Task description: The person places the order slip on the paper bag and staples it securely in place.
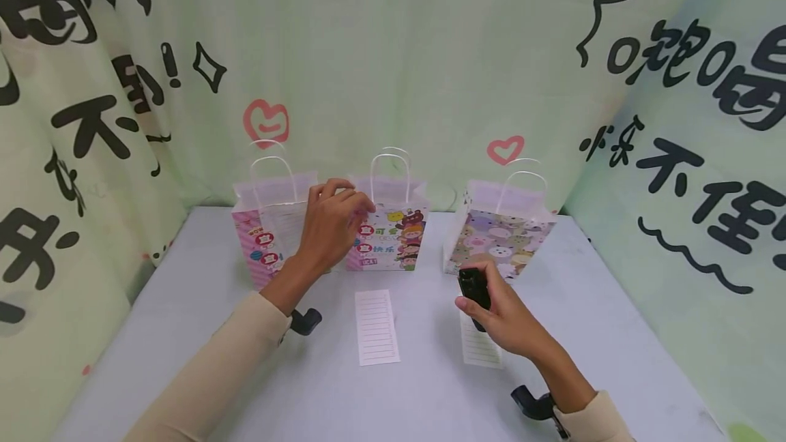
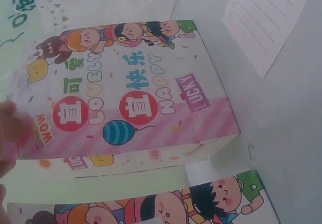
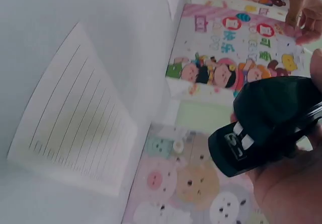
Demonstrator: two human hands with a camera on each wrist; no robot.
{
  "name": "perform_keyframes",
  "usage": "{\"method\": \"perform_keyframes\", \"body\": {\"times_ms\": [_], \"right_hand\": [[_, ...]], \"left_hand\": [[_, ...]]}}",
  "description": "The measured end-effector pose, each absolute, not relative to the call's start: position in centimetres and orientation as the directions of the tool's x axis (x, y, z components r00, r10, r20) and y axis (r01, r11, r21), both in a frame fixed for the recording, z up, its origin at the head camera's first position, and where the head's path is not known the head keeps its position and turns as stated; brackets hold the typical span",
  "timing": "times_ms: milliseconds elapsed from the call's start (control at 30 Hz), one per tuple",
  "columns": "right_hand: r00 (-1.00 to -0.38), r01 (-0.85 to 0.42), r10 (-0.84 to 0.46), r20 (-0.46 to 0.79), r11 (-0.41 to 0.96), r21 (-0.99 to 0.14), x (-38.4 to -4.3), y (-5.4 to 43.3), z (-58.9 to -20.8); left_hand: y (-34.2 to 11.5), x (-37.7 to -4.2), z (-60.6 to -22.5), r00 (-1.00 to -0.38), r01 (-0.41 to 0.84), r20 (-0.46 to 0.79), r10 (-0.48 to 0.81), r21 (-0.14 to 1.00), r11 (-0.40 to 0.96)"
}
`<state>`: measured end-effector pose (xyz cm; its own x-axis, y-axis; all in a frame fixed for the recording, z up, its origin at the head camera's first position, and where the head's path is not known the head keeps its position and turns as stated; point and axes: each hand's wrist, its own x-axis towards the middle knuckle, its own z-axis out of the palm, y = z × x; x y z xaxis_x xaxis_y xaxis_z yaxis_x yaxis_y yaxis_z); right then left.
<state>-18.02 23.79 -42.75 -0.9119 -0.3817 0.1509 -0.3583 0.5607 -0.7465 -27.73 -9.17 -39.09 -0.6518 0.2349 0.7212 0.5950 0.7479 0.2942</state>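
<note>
My left hand (image 1: 334, 217) is at the upper left corner of the middle paper gift bag (image 1: 387, 237), pinching its edge; the contact is blurred in the left wrist view, where the bag front (image 2: 136, 83) fills the middle. My right hand (image 1: 506, 316) grips a black stapler (image 1: 474, 292) above the table, before the right gift bag (image 1: 500, 241) with its animal faces. Lined paper slips lie on the table: one (image 1: 377, 327) before the middle bag, another (image 1: 482, 350) partly hidden under the right hand. The left gift bag (image 1: 260, 244) bears a lined slip (image 1: 287, 224) on its front.
All three bags stand upright at the back of the white table (image 1: 417, 401), their white handles raised. Behind and at both sides hangs a pale green curtain (image 1: 393, 53) with dark lettering. Each wrist wears a black camera mount.
</note>
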Motion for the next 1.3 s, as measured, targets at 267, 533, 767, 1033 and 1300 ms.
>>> {"method": "perform_keyframes", "body": {"times_ms": [267,533,767,1033,1300], "right_hand": [[-0.968,-0.249,-0.199,0.152,0.839,-0.483,-17.5,26.5,-43.6],[-0.978,-0.185,-0.142,0.151,0.925,-0.331,-17.5,29.0,-45.2],[-0.988,-0.144,-0.116,0.105,0.941,-0.307,-17.5,31.0,-46.9],[-0.994,-0.104,-0.087,0.065,0.943,-0.315,-18.0,31.9,-47.5],[-0.969,-0.184,-0.108,0.222,0.917,-0.353,-17.8,29.8,-46.1]], "left_hand": [[-9.0,-27.9,-39.2,-0.640,0.604,0.733,0.230,0.296,0.740],[-8.9,-27.9,-39.3,-0.642,0.606,0.732,0.227,0.303,0.736],[-8.8,-27.8,-39.2,-0.640,0.614,0.732,0.232,0.306,0.728],[-8.9,-27.8,-38.9,-0.647,0.618,0.724,0.238,0.315,0.721],[-9.3,-27.8,-38.6,-0.639,0.633,0.725,0.259,0.302,0.713]]}}
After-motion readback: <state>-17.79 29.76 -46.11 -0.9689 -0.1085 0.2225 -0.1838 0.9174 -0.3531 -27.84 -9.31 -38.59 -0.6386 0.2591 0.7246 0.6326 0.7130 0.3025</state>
